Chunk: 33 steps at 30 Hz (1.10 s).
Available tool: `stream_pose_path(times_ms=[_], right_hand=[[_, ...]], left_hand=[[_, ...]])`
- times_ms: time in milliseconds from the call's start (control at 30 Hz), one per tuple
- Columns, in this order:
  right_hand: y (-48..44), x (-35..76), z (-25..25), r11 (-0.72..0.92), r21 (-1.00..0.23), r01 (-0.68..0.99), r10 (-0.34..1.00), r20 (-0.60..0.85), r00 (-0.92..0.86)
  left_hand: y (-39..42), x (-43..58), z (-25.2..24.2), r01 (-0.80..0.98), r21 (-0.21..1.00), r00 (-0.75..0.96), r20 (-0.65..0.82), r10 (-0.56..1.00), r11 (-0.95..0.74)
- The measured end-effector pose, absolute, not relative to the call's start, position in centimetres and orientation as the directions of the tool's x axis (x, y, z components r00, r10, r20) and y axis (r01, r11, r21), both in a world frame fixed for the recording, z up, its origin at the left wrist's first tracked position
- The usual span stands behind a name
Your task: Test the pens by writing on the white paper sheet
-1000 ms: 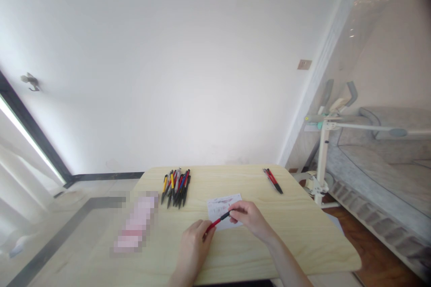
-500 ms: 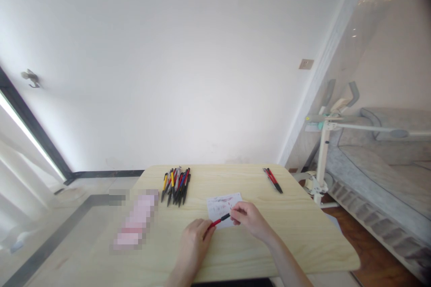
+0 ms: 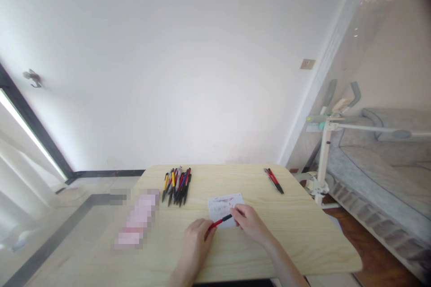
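Note:
A red pen with a black grip (image 3: 222,220) slants between my two hands, low over the table. My left hand (image 3: 197,237) is closed around its red end. At the black end, the fingers of my right hand (image 3: 247,220) are pinched together on the tip; the tip itself is hidden by them. Beneath the pen and partly behind my right hand lies a small white sheet of paper (image 3: 217,206) with dark and reddish marks.
A pile of several pens (image 3: 177,186), yellow, red, blue and grey with black grips, lies at the table's back left. A pair of pens (image 3: 274,181) lies at back right. A blurred pink item (image 3: 138,219) is at the left of the wooden table (image 3: 303,233).
The view has shifted very slightly. Both hands stay on the pen in nearly the same place, with only a small shift of the right fingers at the tip.

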State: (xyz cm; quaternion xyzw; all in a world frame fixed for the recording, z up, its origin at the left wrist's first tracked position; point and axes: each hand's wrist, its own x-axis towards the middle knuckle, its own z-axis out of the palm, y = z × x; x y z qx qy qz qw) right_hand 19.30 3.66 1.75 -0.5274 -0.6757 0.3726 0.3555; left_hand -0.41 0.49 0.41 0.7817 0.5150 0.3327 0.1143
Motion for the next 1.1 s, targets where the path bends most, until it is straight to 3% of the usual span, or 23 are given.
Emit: stream_pose_path(times_ms=[133, 433, 567, 700, 833, 967, 1100], right_hand=[[3.7, 19.3, 1.7, 0.156, -0.89, 0.429, 0.979, 0.08, -0.189], [3.8, 19.2, 2.1, 0.12, -0.971, 0.206, 0.971, 0.071, -0.228], [3.9, 20.0, 1.9, 0.089, -0.987, 0.136, 0.962, 0.05, -0.27], [3.9, 20.3, 1.3, 0.061, -0.992, 0.108, 0.976, 0.037, -0.213], [3.9, 20.0, 1.1, 0.059, -0.995, 0.084, 0.986, 0.045, -0.158], [3.7, 19.4, 1.1, 0.059, -0.996, 0.064, 0.99, 0.051, -0.13], [3.5, 18.5, 0.7, 0.063, -0.997, 0.034, 0.993, 0.059, -0.102]], left_hand=[[0.4, -0.4, 0.6, 0.732, 0.529, 0.241, 0.386, 0.89, -0.428], [0.5, -0.5, 0.6, 0.745, 0.521, 0.233, 0.384, 0.894, -0.418], [0.4, -0.5, 0.8, 0.706, 0.602, 0.17, 0.367, 0.914, -0.373], [0.6, -0.5, 0.7, 0.499, 0.809, 0.046, 0.334, 0.941, -0.311], [1.1, -0.7, 0.4, 0.181, 0.97, -0.079, 0.181, 0.98, -0.164], [1.9, -1.6, 0.6, -0.145, 0.987, -0.147, 0.049, 0.988, -0.07], [2.4, -2.5, 0.8, -0.422, 0.906, -0.174, -0.111, 0.978, 0.028]])
